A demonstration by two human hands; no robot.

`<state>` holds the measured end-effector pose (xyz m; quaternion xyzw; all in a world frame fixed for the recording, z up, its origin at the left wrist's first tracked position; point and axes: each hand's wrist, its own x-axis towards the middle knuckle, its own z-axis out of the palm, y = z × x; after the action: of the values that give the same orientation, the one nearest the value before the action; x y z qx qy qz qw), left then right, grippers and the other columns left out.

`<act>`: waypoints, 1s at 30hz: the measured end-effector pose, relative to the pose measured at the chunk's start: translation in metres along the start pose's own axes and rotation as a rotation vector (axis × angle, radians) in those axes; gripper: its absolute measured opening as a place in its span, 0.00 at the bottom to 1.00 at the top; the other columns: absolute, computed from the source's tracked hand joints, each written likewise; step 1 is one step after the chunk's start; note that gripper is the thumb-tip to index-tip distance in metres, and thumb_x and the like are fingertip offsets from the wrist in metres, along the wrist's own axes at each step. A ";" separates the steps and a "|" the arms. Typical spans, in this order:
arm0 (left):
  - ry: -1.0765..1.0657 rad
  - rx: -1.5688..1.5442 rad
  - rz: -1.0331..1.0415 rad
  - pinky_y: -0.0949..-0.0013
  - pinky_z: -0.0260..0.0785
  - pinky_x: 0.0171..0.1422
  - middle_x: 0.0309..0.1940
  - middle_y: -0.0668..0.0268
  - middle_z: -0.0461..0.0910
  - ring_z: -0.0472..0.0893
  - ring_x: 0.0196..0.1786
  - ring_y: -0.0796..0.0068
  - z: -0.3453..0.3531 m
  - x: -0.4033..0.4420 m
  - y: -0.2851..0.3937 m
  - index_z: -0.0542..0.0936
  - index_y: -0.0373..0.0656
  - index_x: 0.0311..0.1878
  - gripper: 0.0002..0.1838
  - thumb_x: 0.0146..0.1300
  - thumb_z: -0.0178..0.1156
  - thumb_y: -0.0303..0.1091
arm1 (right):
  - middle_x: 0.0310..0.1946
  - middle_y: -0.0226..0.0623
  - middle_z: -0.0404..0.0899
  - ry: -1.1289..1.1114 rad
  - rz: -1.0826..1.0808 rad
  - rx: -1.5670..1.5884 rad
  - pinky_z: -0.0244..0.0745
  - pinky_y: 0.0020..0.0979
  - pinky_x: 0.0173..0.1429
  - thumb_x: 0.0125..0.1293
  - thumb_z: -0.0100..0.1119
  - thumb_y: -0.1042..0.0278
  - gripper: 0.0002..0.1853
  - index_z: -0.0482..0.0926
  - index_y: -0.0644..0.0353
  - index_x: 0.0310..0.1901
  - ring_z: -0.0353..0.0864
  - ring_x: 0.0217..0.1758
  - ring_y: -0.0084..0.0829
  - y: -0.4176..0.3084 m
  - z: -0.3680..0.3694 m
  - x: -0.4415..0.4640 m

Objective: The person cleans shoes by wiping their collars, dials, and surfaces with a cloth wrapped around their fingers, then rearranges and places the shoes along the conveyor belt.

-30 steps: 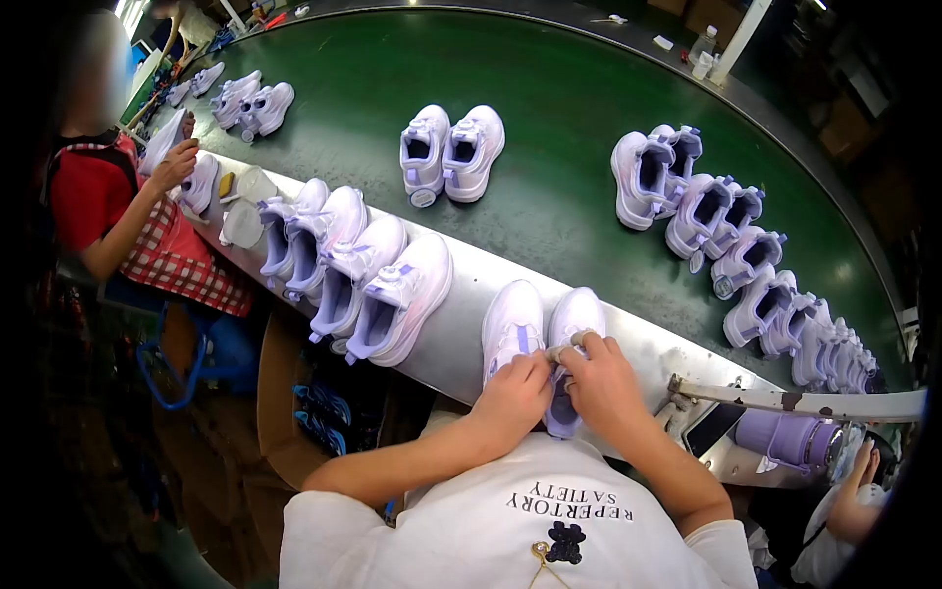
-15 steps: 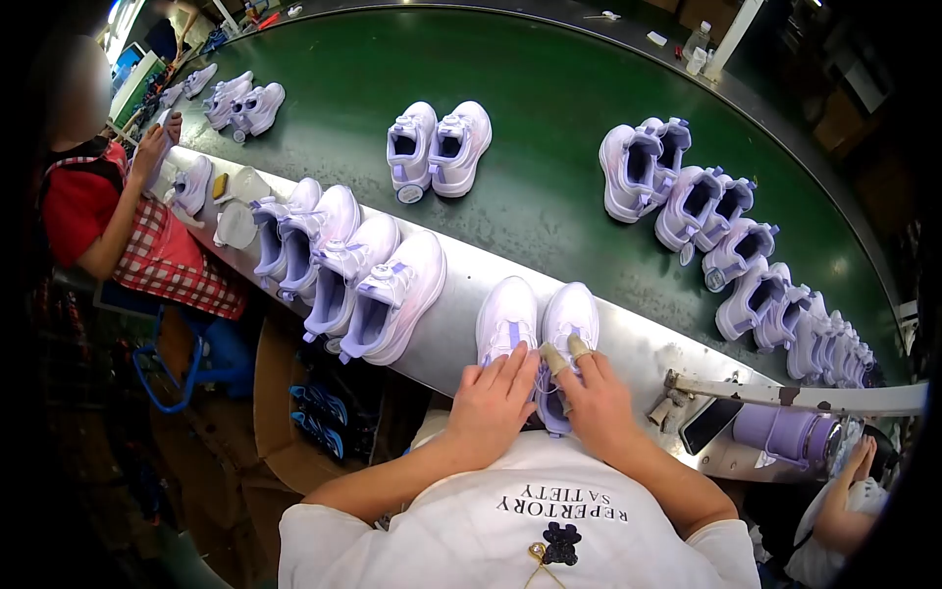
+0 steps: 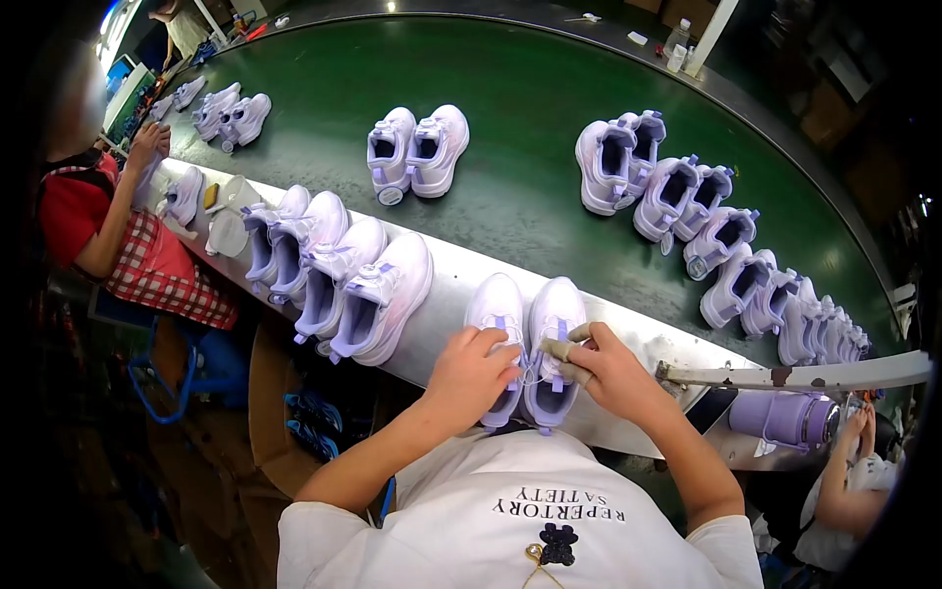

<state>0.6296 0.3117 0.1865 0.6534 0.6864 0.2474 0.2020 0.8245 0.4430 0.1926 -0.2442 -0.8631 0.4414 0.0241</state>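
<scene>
Two lavender-white sneakers, the left shoe point(image 3: 496, 300) and the right shoe point(image 3: 555, 302), stand side by side on the metal ledge, toes pointing away from me. My left hand point(image 3: 469, 375) is over the left shoe with its fingers curled in at the tongue. My right hand point(image 3: 606, 367), wearing tan finger covers point(image 3: 569, 361), bends its fingers over the right shoe's tongue. Between my fingertips runs a thin white cord point(image 3: 531, 376), pinched from both sides. Its ends are too fine to follow.
Several matching sneakers point(image 3: 397, 285) line the ledge point(image 3: 446, 257) at left. More pairs stand on the green belt point(image 3: 530, 147). A metal bar point(image 3: 805, 375) and purple bottle point(image 3: 770, 416) are at right. A co-worker point(image 3: 128, 236) in a checked apron works at left.
My fingers, spread over the shoe tops before, are now curled and pinching at the tongues. The thin cord shows between them. The whole scene has shifted slightly left in view.
</scene>
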 end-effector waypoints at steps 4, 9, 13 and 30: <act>-0.136 0.115 -0.122 0.60 0.71 0.44 0.39 0.60 0.78 0.78 0.40 0.57 0.001 0.010 0.010 0.79 0.41 0.46 0.14 0.56 0.65 0.32 | 0.42 0.44 0.70 0.042 0.046 -0.174 0.75 0.38 0.45 0.60 0.57 0.77 0.26 0.75 0.50 0.61 0.76 0.40 0.44 -0.004 0.011 -0.003; 0.081 0.110 -0.127 0.60 0.72 0.40 0.39 0.59 0.77 0.78 0.38 0.57 0.036 -0.010 0.018 0.78 0.40 0.46 0.16 0.54 0.66 0.32 | 0.40 0.44 0.72 0.031 0.110 -0.189 0.75 0.39 0.44 0.55 0.58 0.79 0.31 0.71 0.50 0.63 0.77 0.39 0.46 -0.004 0.020 -0.017; 0.081 -0.057 -0.185 0.61 0.73 0.42 0.41 0.58 0.77 0.79 0.41 0.57 0.024 -0.007 0.014 0.79 0.40 0.45 0.16 0.54 0.67 0.33 | 0.39 0.44 0.72 -0.020 0.032 -0.042 0.76 0.38 0.43 0.58 0.56 0.80 0.26 0.74 0.54 0.61 0.78 0.39 0.45 0.012 -0.001 -0.016; 0.287 -0.012 -0.237 0.60 0.70 0.56 0.52 0.51 0.73 0.74 0.53 0.51 0.023 -0.019 0.040 0.73 0.37 0.58 0.23 0.56 0.60 0.23 | 0.42 0.42 0.76 0.080 -0.173 0.150 0.73 0.37 0.50 0.61 0.60 0.69 0.18 0.80 0.53 0.54 0.75 0.46 0.42 -0.001 -0.009 0.021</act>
<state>0.6768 0.2959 0.1913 0.5246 0.7789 0.3167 0.1334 0.8079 0.4585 0.1949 -0.1839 -0.8439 0.4907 0.1147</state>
